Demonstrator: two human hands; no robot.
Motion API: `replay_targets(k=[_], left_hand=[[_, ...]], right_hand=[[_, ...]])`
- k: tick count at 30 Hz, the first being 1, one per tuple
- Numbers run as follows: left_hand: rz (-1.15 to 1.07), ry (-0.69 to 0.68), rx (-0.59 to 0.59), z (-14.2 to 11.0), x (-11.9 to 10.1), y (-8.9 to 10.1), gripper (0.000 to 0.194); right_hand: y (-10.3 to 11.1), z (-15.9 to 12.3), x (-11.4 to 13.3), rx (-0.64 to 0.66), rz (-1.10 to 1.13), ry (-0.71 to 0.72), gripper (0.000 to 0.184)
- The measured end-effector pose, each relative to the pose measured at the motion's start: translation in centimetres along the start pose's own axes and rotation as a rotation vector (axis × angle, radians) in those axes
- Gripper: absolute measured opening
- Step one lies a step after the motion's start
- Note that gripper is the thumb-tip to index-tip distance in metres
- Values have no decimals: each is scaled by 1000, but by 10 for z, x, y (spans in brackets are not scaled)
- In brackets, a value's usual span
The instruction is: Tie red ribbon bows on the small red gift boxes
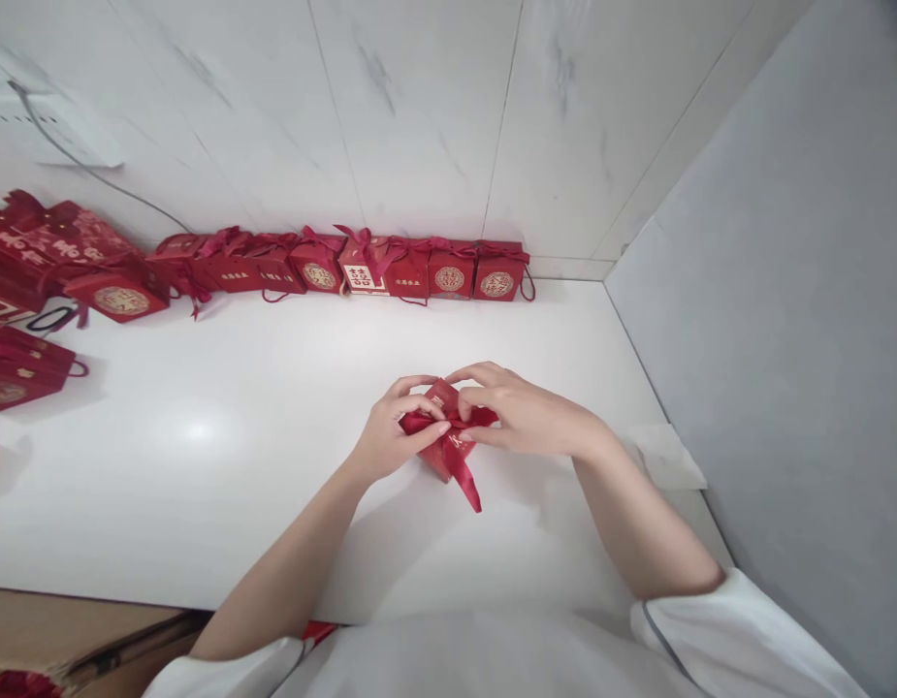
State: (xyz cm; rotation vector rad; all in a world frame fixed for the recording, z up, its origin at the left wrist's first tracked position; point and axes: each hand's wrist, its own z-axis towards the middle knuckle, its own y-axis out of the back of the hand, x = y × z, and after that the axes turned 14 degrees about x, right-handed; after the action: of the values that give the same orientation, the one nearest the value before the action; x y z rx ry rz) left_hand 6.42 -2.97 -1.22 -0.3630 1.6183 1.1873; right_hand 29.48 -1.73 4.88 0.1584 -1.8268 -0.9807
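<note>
L hand [390, 433] at 9 o'clock, R hand [525, 417] at 3, both pinching ribbon [461, 467] on red box [441, 394], ribbon end twd 5, box row [365, 277] approx 11.

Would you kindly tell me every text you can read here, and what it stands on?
"囍": white-panelled box in the row by the wall.
"囍": box second from the row's right end.
Too small or blurred: print on the other boxes, including the box being handled, and the wall sheet.
</note>
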Motion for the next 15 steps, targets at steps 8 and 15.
replay_targets(k=[8,15], left_hand=[[87,-31,161,-2,-9,2,4],[-67,7,139,1,-3,1,14]], right_hand=[[-1,15,-12,1,362,54,19],[-10,25,-16,-117,465,-60,26]])
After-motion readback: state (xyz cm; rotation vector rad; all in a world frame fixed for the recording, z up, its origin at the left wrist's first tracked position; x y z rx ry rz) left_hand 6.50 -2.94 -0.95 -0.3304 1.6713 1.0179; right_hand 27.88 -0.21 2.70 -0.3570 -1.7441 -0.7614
